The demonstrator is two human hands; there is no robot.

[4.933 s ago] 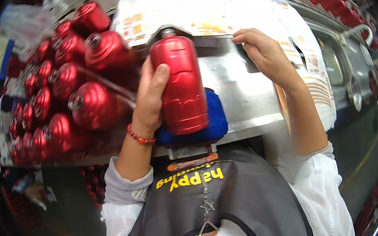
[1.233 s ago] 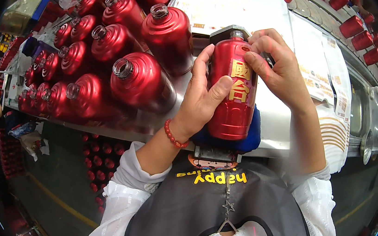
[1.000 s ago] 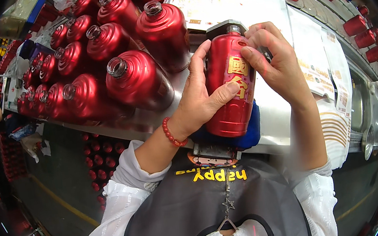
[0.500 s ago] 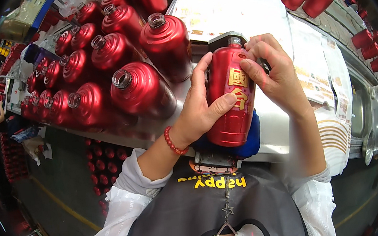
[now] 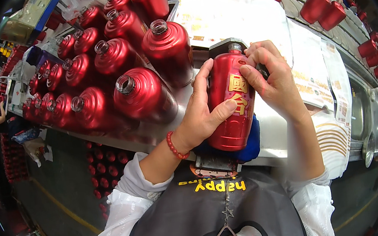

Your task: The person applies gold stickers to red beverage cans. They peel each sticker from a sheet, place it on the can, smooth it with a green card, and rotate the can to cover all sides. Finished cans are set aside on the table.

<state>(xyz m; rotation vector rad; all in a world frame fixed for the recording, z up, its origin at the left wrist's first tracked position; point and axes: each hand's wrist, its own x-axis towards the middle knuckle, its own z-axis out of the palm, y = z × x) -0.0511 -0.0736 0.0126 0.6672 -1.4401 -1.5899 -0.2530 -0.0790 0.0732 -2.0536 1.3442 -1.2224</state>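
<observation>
A glossy red bottle (image 5: 228, 132) with a clear, uncapped neck lies tilted before me, its neck pointing away. Large gold characters on a pink-red label (image 5: 240, 89) run down its front. My left hand (image 5: 204, 109) wraps the bottle's left side, thumb across the front by the lower character. At the upper right of the label, my right hand (image 5: 270, 73) has its thumb pressed to the bottle near the shoulder, fingers bent; what they pinch, if anything, is hidden. Blue padding (image 5: 251, 143) lies under the bottle's base, and a dark angular holder (image 5: 222, 45) shows behind its neck.
Several uncapped red bottles (image 5: 144, 95) crowd the metal table on my left. Printed label sheets (image 5: 232, 10) lie beyond and to the right. A conveyor (image 5: 314, 33) with more red bottles curves along the far right. A metal basin (image 5: 361, 112) stands at right.
Both hands keep almost the same hold, with the right thumb and fingers shifting slightly at the label edge. The whole view has shifted a little, and bottles on the conveyor have moved right and nearer.
</observation>
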